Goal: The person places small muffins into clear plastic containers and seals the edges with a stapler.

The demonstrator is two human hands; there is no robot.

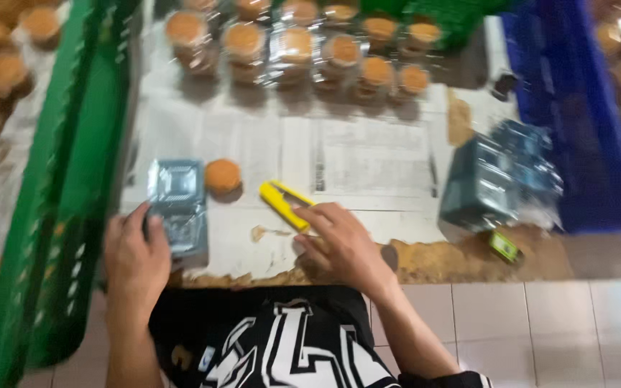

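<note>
My left hand [136, 253] rests on the near end of an open clear plastic clamshell box [177, 205] lying on the paper-covered surface. A round golden bun [223, 176] sits just right of the box's far half. My right hand [339, 244] lies palm down with its fingers on the near end of a yellow tool [282, 201]; its grip is blurred. The whole view is motion-blurred.
Several wrapped buns [296, 47] line the far edge. A green crate [73, 179] stands at the left with more buns [5, 68] beyond it. A blue crate [576, 122] is at the right, beside a stack of clear boxes [501, 179]. Tiled floor [540, 330] lies near me.
</note>
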